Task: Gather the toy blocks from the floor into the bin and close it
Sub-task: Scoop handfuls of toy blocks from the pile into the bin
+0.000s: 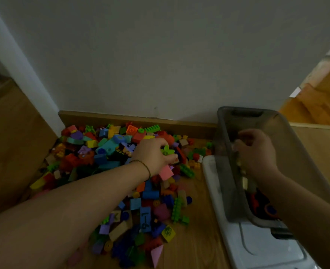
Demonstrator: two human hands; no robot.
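Red, blue, green and yellow toy blocks (110, 152) lie in a broad heap on the wooden floor (199, 241). The heap reaches back to the skirting board (121, 118) at the foot of the grey wall (160, 55).

The left hand (156, 154) reaches into the far side of the heap, a thin bracelet (143, 166) round its wrist. Its fingers (172, 157) are curled round a clutch of blocks. A green flower-shaped piece (167, 151) pokes up between them, and a pink block (166, 172) sits just under the palm.

To the right of the heap stands the bin (276, 121), smoky grey and see-through, with one short end near the skirting board. A few dark, red and blue pieces lie in its near end. It rests on a pale lid (257, 249), which lies flat on the floor and sticks out along the bin's left side and near end.

The right hand (257, 152) is over the bin's open top, fingers bent inward towards the left wall. Small pale pieces show just below them through the tinted plastic. I cannot tell whether the fingers grip any of them.
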